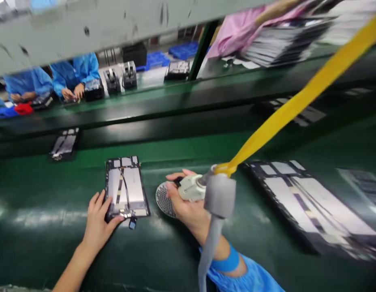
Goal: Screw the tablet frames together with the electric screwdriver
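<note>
Steadying the flat device panel is my left hand, its fingers spread over the left edge and thumb at the near edge, resting rather than closed around it. The panel lies left of centre on the green bench; I'd press lightly, clear of the thin dark cable down its middle and the small blue-tipped tab at the near edge. Just right is a round perforated dish, where my right hand grasps what looks like a powered driver; I can't make out its tip. I'd bring it over squarely, without snagging that cable.

Around me, a second panel lies far left, with a co-worker's hands beyond. The grey cord and yellow strap cross my view and could drag on my reach. On the right lies a blurred third panel.
</note>
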